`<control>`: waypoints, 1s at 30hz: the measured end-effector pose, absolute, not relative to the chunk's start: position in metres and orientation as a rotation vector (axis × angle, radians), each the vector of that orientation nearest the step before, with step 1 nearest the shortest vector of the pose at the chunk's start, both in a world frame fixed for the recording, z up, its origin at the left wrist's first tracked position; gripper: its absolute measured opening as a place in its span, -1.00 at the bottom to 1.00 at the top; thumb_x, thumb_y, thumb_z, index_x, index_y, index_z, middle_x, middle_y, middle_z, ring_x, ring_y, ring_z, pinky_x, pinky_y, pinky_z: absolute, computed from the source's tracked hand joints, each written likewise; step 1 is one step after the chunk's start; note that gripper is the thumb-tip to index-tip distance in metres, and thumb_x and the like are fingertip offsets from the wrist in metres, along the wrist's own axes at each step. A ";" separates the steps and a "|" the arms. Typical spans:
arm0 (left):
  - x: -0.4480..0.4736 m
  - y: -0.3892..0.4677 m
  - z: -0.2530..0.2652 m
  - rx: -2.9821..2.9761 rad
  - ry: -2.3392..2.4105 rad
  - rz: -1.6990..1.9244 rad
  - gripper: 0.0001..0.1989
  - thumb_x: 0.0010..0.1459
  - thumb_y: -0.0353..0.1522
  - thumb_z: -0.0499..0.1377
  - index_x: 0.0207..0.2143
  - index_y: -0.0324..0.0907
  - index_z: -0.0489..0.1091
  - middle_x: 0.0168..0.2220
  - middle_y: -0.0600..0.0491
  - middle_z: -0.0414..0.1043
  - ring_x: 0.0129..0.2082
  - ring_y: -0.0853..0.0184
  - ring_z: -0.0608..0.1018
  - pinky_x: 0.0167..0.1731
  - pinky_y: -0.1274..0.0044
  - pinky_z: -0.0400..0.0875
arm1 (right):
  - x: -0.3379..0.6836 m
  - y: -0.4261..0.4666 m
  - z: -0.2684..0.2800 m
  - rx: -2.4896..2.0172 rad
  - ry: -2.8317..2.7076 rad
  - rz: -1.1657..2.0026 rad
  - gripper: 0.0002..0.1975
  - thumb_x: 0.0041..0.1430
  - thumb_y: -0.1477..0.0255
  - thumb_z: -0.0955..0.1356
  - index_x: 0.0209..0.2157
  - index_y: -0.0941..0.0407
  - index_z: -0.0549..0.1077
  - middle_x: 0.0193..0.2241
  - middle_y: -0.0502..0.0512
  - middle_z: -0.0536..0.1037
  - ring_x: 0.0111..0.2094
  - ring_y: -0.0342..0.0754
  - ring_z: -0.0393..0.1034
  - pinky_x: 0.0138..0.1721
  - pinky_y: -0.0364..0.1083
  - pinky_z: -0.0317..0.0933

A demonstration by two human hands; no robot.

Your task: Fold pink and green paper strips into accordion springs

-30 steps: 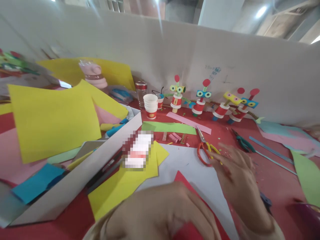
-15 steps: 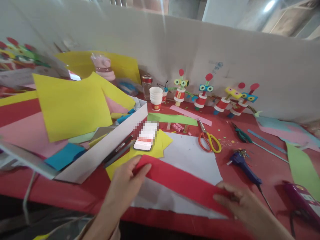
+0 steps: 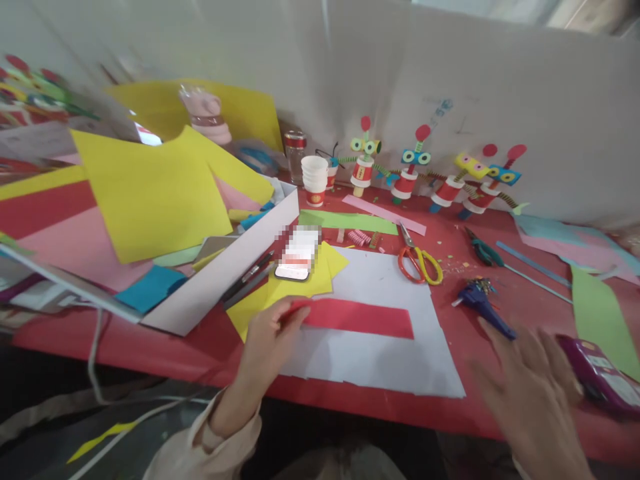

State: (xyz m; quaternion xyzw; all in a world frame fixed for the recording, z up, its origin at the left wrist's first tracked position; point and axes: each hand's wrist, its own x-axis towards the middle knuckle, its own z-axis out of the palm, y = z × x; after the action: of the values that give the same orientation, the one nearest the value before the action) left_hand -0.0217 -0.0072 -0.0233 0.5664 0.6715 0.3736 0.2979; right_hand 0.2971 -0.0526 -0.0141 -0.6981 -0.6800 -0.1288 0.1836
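A strip of red paper (image 3: 360, 319) stretches out over the white sheet (image 3: 425, 360). Its left end is pinched between the thumb and fingers of my left hand (image 3: 273, 337). My right hand (image 3: 530, 387) is off the strip, with its fingers spread and nothing in them, a little blurred. It hovers near the table's front right, between the blue glue gun (image 3: 483, 308) and a purple device (image 3: 603, 373). Scissors (image 3: 419, 263) with red and yellow handles lie beyond the strip. Left of them, a phone (image 3: 295, 267) rests on yellow paper (image 3: 267, 300).
At left, a white box (image 3: 225, 267) holds coloured paper. Paper cups (image 3: 314, 180) stand stacked at the back beside several cup figures (image 3: 363, 173). Pliers (image 3: 483, 250) and green paper (image 3: 603, 320) lie at right. A pen (image 3: 250, 273) lies along the box.
My right hand has let go of the strip's right end and moved right, opening its fingers. My left hand still holds the other end. The camera view has tilted down.
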 end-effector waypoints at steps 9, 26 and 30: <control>-0.020 -0.024 -0.009 1.617 1.268 1.174 -0.79 0.04 -0.43 0.08 -0.37 -0.10 0.52 -0.43 0.06 0.54 -0.48 0.35 0.51 -0.38 0.55 0.38 | 0.191 -0.037 -0.002 -1.470 -2.355 0.165 -0.76 0.25 0.42 0.17 -0.34 0.03 0.45 -0.40 0.05 0.57 -0.30 0.00 0.46 -0.01 0.09 0.14; -0.016 -0.016 -0.021 1.210 1.548 1.181 -0.82 -0.01 -0.26 0.14 -0.52 -0.18 0.43 -0.68 0.13 0.31 -0.60 0.36 0.40 -0.53 0.57 0.28 | 0.271 -0.028 -0.055 -1.665 -1.391 0.608 -0.73 -0.04 0.19 0.36 -0.44 0.12 0.46 -0.49 0.07 0.55 -0.46 -0.05 0.46 -0.46 -0.23 0.34; -0.017 -0.016 -0.027 1.127 1.521 1.275 -0.83 -0.01 -0.27 0.16 -0.50 -0.19 0.43 -0.64 0.12 0.34 -0.59 0.36 0.41 -0.50 0.56 0.31 | 0.265 -0.022 -0.054 -1.688 -1.365 0.614 -0.74 -0.05 0.19 0.36 -0.45 0.11 0.45 -0.49 0.04 0.53 -0.48 -0.07 0.44 -0.47 -0.23 0.33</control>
State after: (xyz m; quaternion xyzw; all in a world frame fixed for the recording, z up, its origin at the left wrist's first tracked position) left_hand -0.0172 -0.0162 -0.0271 0.4489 0.6057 0.5078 0.4168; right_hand 0.2653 -0.0222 -0.0538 -0.6760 -0.5467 0.2459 0.4286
